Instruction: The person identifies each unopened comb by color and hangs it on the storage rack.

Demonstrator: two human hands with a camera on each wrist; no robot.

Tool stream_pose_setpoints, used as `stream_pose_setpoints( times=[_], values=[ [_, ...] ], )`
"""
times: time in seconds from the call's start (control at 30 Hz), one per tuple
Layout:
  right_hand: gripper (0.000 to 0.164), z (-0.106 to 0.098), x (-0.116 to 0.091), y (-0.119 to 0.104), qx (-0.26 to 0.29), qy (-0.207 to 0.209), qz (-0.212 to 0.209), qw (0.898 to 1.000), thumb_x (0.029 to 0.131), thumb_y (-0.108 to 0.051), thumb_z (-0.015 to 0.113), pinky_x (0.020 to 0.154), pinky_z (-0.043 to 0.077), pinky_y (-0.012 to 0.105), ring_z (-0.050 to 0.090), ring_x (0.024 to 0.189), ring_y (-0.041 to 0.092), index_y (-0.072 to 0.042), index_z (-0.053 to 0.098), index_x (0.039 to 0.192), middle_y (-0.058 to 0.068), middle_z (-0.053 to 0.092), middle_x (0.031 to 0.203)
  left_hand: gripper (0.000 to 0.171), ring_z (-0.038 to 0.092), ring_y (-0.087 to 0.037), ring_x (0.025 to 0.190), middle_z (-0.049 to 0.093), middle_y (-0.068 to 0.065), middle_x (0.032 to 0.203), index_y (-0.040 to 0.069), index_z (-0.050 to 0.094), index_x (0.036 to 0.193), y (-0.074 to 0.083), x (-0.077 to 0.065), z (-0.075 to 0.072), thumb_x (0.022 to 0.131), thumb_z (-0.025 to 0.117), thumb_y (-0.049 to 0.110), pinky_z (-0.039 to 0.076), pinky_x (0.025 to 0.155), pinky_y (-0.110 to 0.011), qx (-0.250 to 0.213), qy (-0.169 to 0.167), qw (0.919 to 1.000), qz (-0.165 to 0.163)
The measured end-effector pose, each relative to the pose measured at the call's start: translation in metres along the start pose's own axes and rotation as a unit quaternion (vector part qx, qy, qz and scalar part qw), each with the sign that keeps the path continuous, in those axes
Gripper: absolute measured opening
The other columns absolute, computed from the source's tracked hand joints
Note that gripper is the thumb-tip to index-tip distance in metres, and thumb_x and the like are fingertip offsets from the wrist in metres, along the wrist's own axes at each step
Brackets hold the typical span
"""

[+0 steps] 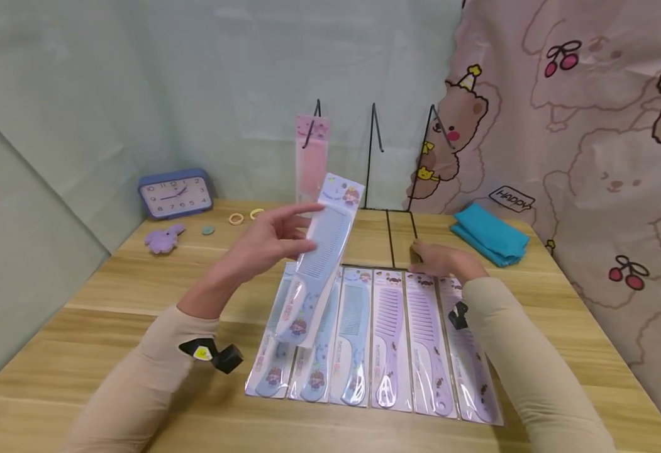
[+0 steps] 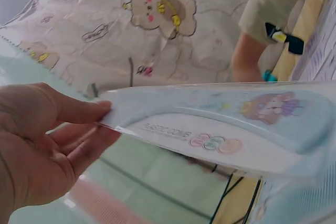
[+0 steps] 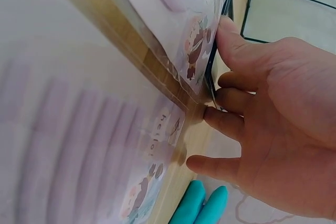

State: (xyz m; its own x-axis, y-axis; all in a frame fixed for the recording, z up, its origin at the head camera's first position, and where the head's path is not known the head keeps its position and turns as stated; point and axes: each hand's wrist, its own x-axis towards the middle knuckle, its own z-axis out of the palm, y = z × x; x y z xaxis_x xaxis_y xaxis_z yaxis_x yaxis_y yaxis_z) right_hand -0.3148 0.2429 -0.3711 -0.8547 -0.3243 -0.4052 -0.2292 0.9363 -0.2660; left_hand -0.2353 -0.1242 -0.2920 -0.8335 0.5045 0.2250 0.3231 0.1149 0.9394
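My left hand (image 1: 276,236) pinches a clear-packaged blue comb (image 1: 323,245) between thumb and fingers. Tilted, the pack hangs over the blue packs on the table, its printed header toward the rack. In the left wrist view the thumb lies on the sleeve's edge, with "plastic comb" lettering beside it. My right hand (image 1: 440,259) holds the front corner of the black wire rack (image 1: 389,239), its thumb (image 3: 228,35) against the front bar. Just in front of it lie packaged purple combs (image 1: 388,340). On the rack's left hook hangs a pink comb pack (image 1: 312,157).
Blue comb packs (image 1: 349,340) lie left of the purple ones in one row. A folded teal cloth (image 1: 491,234) is at right. At left stand a blue clock (image 1: 176,194), a purple hair claw (image 1: 163,239) and small rings (image 1: 236,219). Two bare hooks (image 1: 375,129) project forward.
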Motion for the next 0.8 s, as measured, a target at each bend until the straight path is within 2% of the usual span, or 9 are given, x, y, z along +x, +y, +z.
stream_pose_setpoints(
  times=[0.13,0.3,0.53,0.8],
  values=[
    [0.080,0.000,-0.001,0.000,0.000,0.001,-0.003,1.000,0.105,-0.036,0.051,0.117,0.023,0.058,0.022,0.146,0.044,0.001,0.004,0.159,0.027,0.018,0.161,0.061,0.068,-0.028,0.102,0.066,-0.018,0.125,0.011,0.050,0.147,0.006,0.018,0.019,0.091,0.068,-0.004,0.061,0.076,-0.041,-0.045,0.004,0.9987,0.023],
    [0.079,0.000,-0.001,0.001,-0.001,0.006,-0.010,1.000,0.105,-0.035,0.051,0.117,0.024,0.058,0.025,0.144,0.045,0.003,0.007,0.158,0.029,0.021,0.160,0.062,0.069,-0.032,0.101,0.067,-0.015,0.124,0.014,0.050,0.147,0.016,0.039,0.033,0.091,0.069,-0.004,0.061,0.077,-0.044,-0.071,0.005,0.9969,0.032],
    [0.078,-0.001,0.000,0.001,-0.009,0.007,-0.018,1.000,0.105,-0.034,0.051,0.118,0.021,0.057,0.022,0.146,0.044,0.005,0.009,0.157,0.028,0.017,0.161,0.062,0.069,-0.029,0.103,0.066,-0.012,0.128,0.016,0.051,0.146,0.019,0.060,0.040,0.091,0.070,-0.003,0.061,0.079,-0.042,-0.063,0.011,0.9977,0.024],
    [0.076,-0.002,0.001,0.001,-0.022,0.008,-0.020,1.000,0.105,-0.033,0.051,0.118,0.022,0.056,0.023,0.145,0.044,0.006,0.012,0.157,0.030,0.018,0.160,0.062,0.069,-0.029,0.102,0.065,-0.013,0.130,0.014,0.051,0.146,0.017,0.069,0.043,0.090,0.068,-0.007,0.061,0.077,-0.040,-0.080,0.032,0.9961,0.020]
  ],
)
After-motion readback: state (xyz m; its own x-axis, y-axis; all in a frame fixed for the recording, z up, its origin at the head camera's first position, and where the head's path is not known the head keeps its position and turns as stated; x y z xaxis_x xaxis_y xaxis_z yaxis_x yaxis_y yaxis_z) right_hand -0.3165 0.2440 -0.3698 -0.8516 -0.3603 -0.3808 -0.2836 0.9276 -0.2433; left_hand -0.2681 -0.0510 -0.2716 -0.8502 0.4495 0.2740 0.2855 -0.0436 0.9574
